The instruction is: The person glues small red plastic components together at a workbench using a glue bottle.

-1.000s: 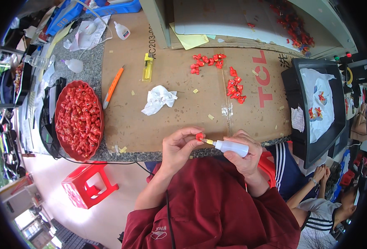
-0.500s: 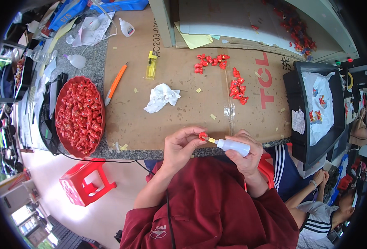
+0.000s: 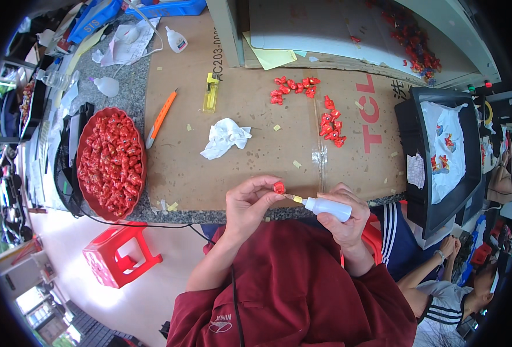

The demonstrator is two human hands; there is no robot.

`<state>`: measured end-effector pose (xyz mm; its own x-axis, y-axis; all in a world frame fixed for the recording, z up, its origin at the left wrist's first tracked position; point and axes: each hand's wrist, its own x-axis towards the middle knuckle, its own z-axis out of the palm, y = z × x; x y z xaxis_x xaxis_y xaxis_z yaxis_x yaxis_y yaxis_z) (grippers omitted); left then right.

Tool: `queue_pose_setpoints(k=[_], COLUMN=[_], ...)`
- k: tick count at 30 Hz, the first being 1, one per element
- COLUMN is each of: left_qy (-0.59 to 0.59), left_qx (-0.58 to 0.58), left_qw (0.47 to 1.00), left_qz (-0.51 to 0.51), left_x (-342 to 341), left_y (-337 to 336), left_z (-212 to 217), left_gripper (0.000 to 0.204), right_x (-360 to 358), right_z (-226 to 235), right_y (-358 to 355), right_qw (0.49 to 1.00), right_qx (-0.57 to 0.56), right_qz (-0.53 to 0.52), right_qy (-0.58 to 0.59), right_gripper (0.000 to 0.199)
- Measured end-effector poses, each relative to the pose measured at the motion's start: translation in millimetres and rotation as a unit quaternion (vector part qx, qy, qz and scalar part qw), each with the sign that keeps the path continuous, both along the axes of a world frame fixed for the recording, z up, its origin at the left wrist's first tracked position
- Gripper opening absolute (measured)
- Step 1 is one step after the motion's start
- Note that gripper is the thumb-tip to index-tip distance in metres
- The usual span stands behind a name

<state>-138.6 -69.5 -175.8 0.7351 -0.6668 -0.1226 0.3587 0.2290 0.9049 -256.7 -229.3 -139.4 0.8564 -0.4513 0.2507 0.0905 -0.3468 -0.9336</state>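
Note:
Between the thumb and fingers of my left hand (image 3: 249,203) is a small red plastic piece (image 3: 279,187). My right hand (image 3: 348,217) is closed round a white squeeze bottle (image 3: 330,208) with a yellow-based needle tip (image 3: 295,198). The bottle lies nearly level, its tip pointing left, close below the red piece; whether they touch I cannot tell. Beyond my hands, small red figures lie on the cardboard in two loose groups, one farther back (image 3: 293,87) and one to the right (image 3: 332,122).
At the left a red scalloped bowl (image 3: 81,173) is heaped with red pieces. An orange cutter (image 3: 162,117), a yellow cutter (image 3: 210,93) and a crumpled tissue (image 3: 227,137) lie on the cardboard (image 3: 180,168). A black tray (image 3: 413,115) stands right; another person (image 3: 441,295) sits beyond it.
The red piece in my left hand has turned and shifted slightly left. The bottle has moved a little right and down, its tip drawn back from the piece.

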Motion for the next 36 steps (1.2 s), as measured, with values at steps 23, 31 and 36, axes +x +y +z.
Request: queue_pose_setpoints(k=[23,31,36], left_qy=[-0.033,-0.074,-0.081], left_qx=[0.036,0.056,0.057], left_qw=[0.999,0.995,0.995], left_qz=[0.021,0.023,0.015], left_x=[1.3,1.8,1.6], left_y=[1.0,0.8,1.6], left_z=[-0.6,3.1,2.1], left_gripper=[0.022,0.024,0.025], right_x=[1.2,4.0,3.9], right_z=[-1.5,-2.7,0.6], right_y=[-3.5,-3.6,-5.1], right_qw=[1.0,1.0,0.999], right_qx=[-0.003,-0.006,-0.016], right_qz=[-0.023,-0.031,-0.028], right_qy=[0.0,0.001,0.005], right_gripper=[0.032,0.032,0.032])
